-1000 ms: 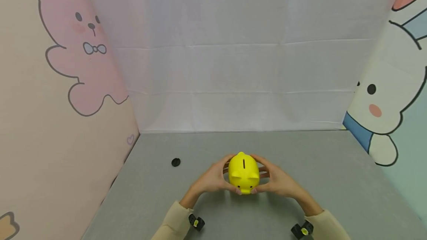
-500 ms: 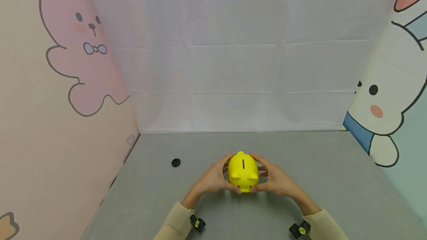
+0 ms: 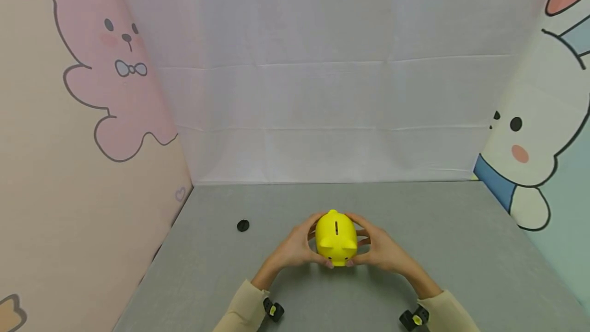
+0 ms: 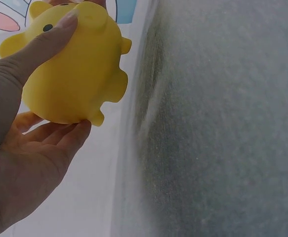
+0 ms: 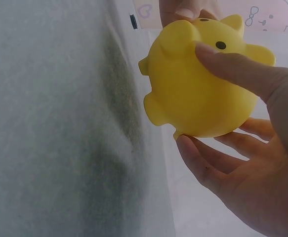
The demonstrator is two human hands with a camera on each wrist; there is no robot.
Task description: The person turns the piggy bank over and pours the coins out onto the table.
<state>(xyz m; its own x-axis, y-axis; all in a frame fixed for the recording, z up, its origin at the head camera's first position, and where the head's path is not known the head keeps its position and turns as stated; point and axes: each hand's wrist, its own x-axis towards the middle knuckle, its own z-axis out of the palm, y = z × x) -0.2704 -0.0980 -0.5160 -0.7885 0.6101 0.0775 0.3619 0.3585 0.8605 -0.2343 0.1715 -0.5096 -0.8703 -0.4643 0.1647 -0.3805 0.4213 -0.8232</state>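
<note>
Two-handed hold made, yellow piggy bank (image 3: 335, 242) off the desk (image 3: 428, 224)

Curled fingers (image 5: 198, 163) and thumbs (image 5: 232, 67) hold it from both sides: the left hand (image 3: 295, 247) at nine o'clock, the right hand (image 3: 384, 250) at three, thumb tips by the snout (image 3: 339, 263) at six. From here, its feet (image 4: 115, 86) look clear of the surface. I'd judge gripping and lifting done, letting go left. A little past nine, well apart, a black disc (image 3: 243, 225) lies untouched.

Enclosed nook (image 3: 295, 91), cartoon-printed walls (image 3: 92, 209)
</note>
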